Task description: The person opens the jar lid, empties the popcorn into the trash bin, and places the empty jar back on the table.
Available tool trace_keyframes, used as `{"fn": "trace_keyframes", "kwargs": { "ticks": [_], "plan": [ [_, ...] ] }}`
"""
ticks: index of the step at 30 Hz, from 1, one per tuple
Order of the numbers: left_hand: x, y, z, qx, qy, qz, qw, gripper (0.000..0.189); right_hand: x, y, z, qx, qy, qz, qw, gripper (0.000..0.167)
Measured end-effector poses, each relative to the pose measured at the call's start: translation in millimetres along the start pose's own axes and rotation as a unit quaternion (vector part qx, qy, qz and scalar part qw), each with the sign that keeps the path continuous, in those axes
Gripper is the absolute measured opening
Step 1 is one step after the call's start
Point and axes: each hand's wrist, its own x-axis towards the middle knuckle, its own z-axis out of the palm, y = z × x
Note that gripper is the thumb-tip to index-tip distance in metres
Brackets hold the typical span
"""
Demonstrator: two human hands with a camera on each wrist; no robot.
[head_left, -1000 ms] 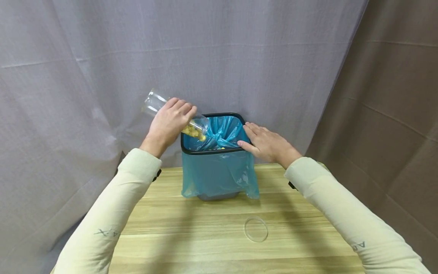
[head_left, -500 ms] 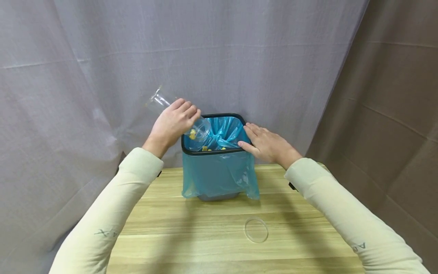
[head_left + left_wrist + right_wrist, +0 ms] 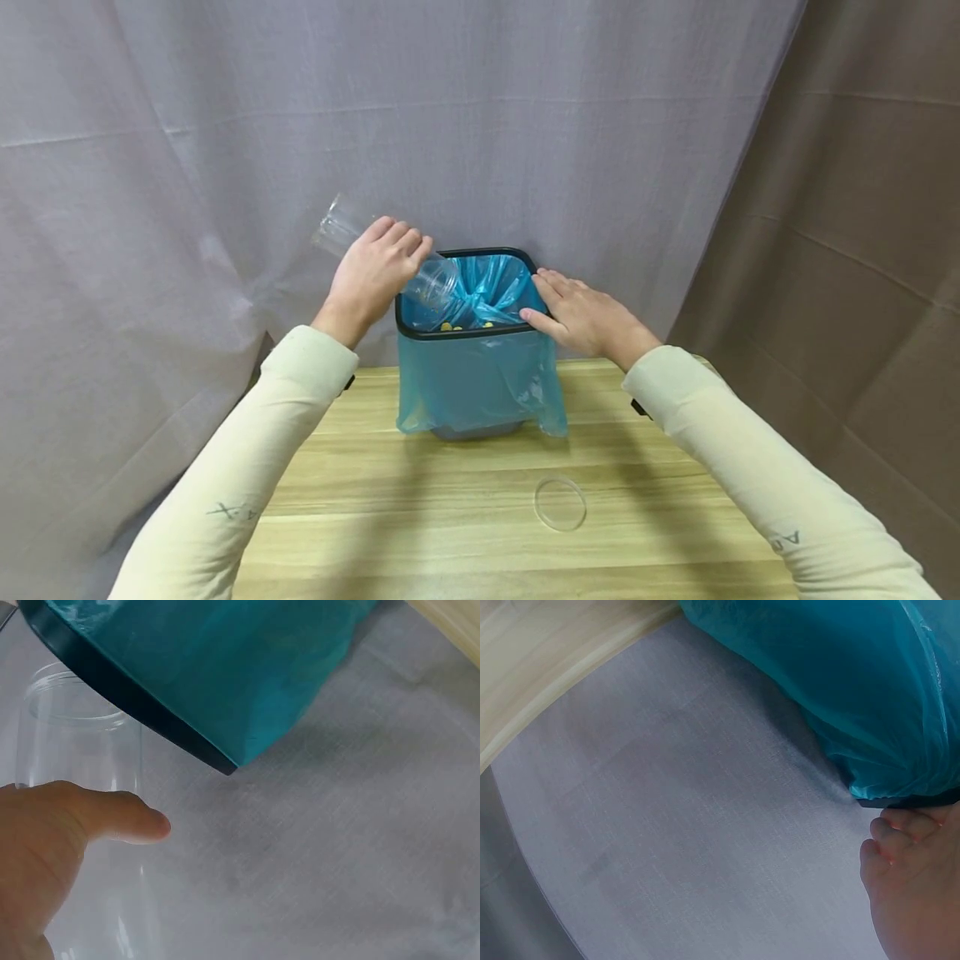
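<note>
My left hand (image 3: 377,271) grips a clear plastic jar (image 3: 79,754), tilted with its mouth down over the left side of the trash can. No yellow pieces show inside the jar. The trash can (image 3: 472,375) has a black rim (image 3: 480,333) and a blue bag (image 3: 491,283) lining it, folded over the outside. A few yellow pieces (image 3: 447,327) lie in the bag, partly hidden behind the front rim. My right hand (image 3: 585,317) rests on the right side of the rim, fingers straight and thumb over the edge.
The trash can stands at the back of a wooden table (image 3: 480,542). In front of it lies a thin clear ring (image 3: 560,504). Grey curtain (image 3: 480,125) hangs right behind the table, and a brown one (image 3: 862,250) closes off the right side.
The yellow pieces that were in the jar have slid out into the bag. My left hand and the jar have shifted only slightly. My right hand stays on the rim.
</note>
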Motion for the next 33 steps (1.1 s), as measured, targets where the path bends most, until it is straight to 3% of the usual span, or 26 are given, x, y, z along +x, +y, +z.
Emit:
{"fn": "trace_keyframes", "kwargs": {
  "ticks": [3,7,10,13,16,19,23,30,33],
  "plan": [
    [-0.4,0.9,0.1,-0.004,-0.001,0.000,1.0000,0.059,-0.6,1,0,0.001,0.000,0.002,1.0000,0.085],
    [-2.8,2.0,0.0,-0.083,0.006,-0.048,0.9954,0.051,-0.7,1,-1,0.001,-0.001,0.002,1.0000,0.085],
    [-8.4,1.3,1.1,-0.159,0.011,-0.101,0.9819,0.051,0.2,0,-1,0.002,-0.002,-0.001,1.0000,0.085],
    [-16.1,-0.6,4.2,-0.231,0.004,-0.152,0.9609,0.062,0.1,-1,-2,0.004,-0.003,-0.003,1.0000,0.086],
    [-24.2,-2.5,6.8,-0.298,-0.017,-0.203,0.9325,0.078,-0.2,-1,-2,0.005,-0.006,-0.004,1.0000,0.086],
    [-31.2,-4.1,9.4,-0.364,-0.032,-0.249,0.8970,0.089,-1.4,1,-2,0.007,-0.005,-0.003,1.0000,0.087],
    [-38.9,-6.3,13.2,-0.440,-0.011,-0.296,0.8478,0.088,-2.2,3,-2,0.008,-0.002,-0.001,1.0000,0.086],
    [-58.6,-8.1,21.8,-0.515,0.022,-0.370,0.7726,0.078,-2.6,2,-3,0.014,0.005,-0.009,0.9999,0.085],
    [-67.9,-6.0,26.1,-0.554,0.033,-0.397,0.7310,0.078,-3.3,2,-3,0.015,0.005,-0.011,0.9998,0.084]
  ]
}}
